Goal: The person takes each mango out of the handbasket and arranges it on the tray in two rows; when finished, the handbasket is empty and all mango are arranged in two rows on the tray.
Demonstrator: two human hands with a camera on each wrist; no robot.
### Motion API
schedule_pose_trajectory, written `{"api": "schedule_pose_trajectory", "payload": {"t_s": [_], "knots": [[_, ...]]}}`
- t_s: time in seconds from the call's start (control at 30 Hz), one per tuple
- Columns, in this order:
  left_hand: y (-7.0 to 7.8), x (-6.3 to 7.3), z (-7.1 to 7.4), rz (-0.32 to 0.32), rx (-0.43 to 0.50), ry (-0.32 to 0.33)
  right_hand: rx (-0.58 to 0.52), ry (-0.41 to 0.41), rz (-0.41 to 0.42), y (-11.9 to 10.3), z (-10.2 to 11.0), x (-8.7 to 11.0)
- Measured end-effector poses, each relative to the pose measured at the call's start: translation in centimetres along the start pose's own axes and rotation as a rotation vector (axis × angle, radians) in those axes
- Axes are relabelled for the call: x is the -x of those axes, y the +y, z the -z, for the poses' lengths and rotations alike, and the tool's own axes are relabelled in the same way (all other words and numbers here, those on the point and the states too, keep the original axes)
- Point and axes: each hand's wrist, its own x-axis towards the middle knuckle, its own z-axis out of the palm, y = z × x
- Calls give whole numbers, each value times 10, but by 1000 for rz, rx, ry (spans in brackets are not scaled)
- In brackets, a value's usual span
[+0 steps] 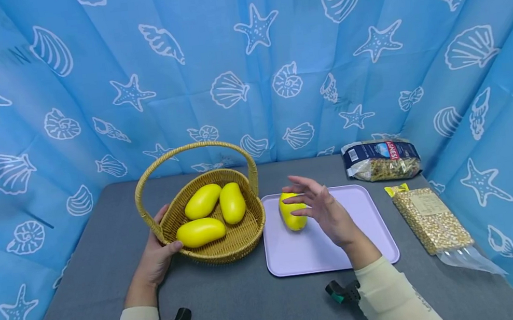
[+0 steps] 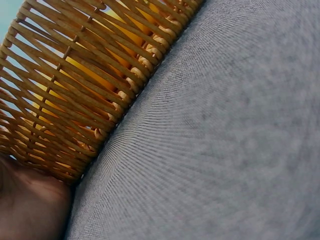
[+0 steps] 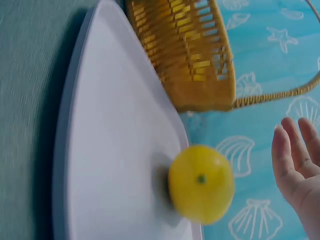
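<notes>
A wicker basket [image 1: 239, 242] with a tall arched handle holds three yellow mangoes [image 1: 203, 201]. My left hand [image 1: 156, 256] grips the basket's left side, the thumb over the rim and the fingers behind the wall. In the left wrist view, part of that hand [image 2: 32, 202] lies against the woven wall [image 2: 75, 80]. Another mango [image 1: 293, 217] rests on the lilac tray [image 1: 332, 256], partly covered by my right hand [image 1: 325, 210] in the head view. Spread and loosely bent, the right fingers hold nothing. The right wrist view shows this hand [image 3: 302, 175] apart from the mango [image 3: 201, 184].
At the back right lies a pasta bag [image 1: 380, 160]. A clear pack of yellowish grains [image 1: 434, 219] sits right of the tray. Grey cloth [image 1: 234, 308] covers the table, and a blue shell-patterned curtain [image 1: 257, 76] hangs behind and along both sides.
</notes>
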Motion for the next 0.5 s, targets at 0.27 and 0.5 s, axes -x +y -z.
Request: {"api": "schedule_pose_trajectory", "payload": {"t_s": [0.27, 0.5], "knots": [[1, -1, 0, 3, -4, 6, -86, -119, 3, 1, -26, -10], [1, 0, 0, -1, 0, -2, -103, -213, 1, 4, -53, -22]]}}
